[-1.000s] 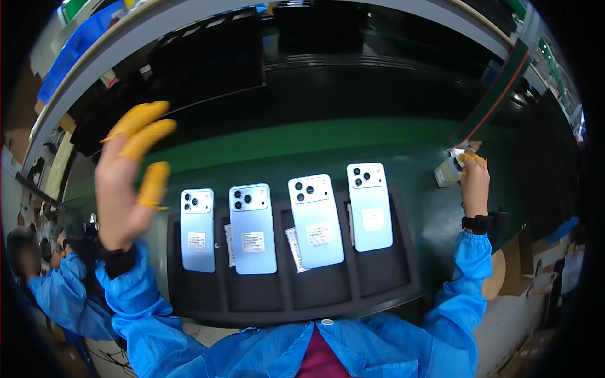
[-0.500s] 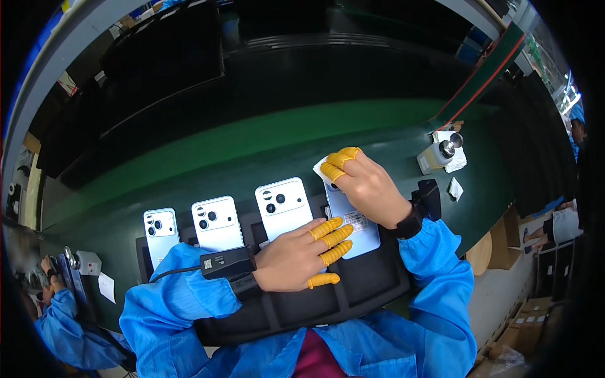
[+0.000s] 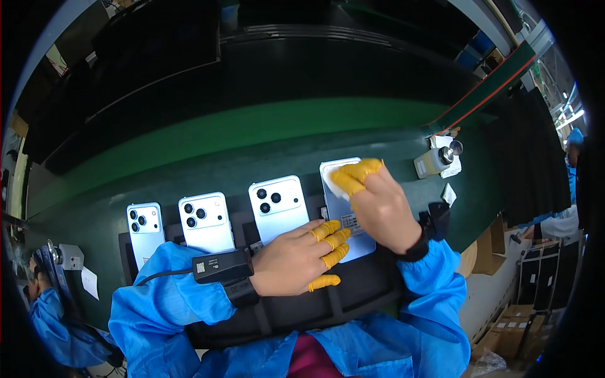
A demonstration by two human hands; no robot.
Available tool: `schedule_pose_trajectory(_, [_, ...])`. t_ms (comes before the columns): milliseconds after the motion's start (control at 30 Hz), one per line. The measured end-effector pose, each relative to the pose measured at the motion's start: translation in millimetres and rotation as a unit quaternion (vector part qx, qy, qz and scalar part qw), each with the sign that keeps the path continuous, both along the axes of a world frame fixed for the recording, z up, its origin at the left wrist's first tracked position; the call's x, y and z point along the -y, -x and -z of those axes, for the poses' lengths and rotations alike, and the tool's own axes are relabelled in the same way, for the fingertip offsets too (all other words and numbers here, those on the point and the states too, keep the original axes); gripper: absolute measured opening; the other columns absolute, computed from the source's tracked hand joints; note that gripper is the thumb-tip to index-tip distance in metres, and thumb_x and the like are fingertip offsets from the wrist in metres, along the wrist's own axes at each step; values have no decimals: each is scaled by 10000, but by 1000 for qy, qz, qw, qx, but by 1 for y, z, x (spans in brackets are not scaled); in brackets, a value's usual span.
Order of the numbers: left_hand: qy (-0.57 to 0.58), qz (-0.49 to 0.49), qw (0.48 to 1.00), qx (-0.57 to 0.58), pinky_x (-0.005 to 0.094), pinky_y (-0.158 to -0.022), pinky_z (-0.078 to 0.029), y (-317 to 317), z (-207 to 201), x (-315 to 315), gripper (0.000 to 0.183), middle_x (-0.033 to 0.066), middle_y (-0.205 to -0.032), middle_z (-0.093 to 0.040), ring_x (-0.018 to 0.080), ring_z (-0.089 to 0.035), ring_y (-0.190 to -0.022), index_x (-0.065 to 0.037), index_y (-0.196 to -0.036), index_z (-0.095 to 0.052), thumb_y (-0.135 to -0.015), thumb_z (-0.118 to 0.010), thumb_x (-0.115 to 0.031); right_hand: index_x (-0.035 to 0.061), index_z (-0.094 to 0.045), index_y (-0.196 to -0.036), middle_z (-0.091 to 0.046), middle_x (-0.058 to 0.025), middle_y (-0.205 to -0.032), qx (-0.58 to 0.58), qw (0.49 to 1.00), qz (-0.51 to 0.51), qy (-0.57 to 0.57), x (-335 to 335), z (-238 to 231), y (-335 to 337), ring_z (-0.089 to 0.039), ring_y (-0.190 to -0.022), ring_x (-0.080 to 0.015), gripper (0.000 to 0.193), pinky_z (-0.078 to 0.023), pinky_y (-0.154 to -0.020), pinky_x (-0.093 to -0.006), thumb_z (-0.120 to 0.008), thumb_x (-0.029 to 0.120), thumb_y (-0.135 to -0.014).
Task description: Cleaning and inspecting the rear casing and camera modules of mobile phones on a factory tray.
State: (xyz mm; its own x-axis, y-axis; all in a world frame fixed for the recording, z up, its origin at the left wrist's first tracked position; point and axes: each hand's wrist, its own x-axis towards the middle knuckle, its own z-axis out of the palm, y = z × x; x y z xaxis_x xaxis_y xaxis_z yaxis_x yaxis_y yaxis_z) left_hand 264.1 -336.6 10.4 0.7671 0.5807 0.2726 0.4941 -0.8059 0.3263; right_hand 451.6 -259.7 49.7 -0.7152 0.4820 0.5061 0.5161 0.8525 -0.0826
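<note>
Four fingers of my left hand (image 3: 287,261), in yellow finger cots, are spread flat. Their tips lie along the left edge of the rightmost smartphone (image 3: 359,247), which is light blue and lies back up. My right hand (image 3: 386,211), also wearing yellow finger cots, pinches a white wipe (image 3: 343,183) against this phone's upper back, over the camera area. Hand and wipe hide most of its lenses. To the left, three similar phones, a near one (image 3: 275,205), a middle one (image 3: 205,217) and a far-left one (image 3: 145,233), stick out of a black compartment tray (image 3: 296,309), camera ends away from me.
A squat bottle (image 3: 432,162) with a metal cap stands at the right on white tissues, near a folded tissue (image 3: 448,194). Another bottle (image 3: 71,257) and a white paper (image 3: 89,282) are at the left, beside a co-worker's blue sleeve (image 3: 53,318). A green panel (image 3: 485,88) rises at the right.
My right hand has moved the wipe from the phone's top left corner down and rightward over the camera area. My left hand stays on the phone's edge. The whole view has shifted slightly.
</note>
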Motion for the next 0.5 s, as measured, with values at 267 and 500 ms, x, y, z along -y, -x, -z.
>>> schedule_pose_trajectory(267, [13,16,1000,10,398,-1098,-317,1,2,-1,483,115,-1137,-589,274,-518,-1159,-2,-1182,-594,-876,-577,-376,-10,-642,-800,-580,-125,-851,34,999,-10,9,6,15,-6,-580,-838,-283,149,-514,-710,-342,-643,17,-654])
schedule_pose_trajectory(500, [2,2,1000,-4,388,-1090,-340,0,-3,-1,448,111,-1200,-598,253,-536,-1183,-67,-1219,-589,-881,-592,-361,-12,-652,-793,-605,-127,-866,-16,1000,-10,-3,-5,0,0,-591,-812,-279,147,-523,-706,-345,-662,-7,-647])
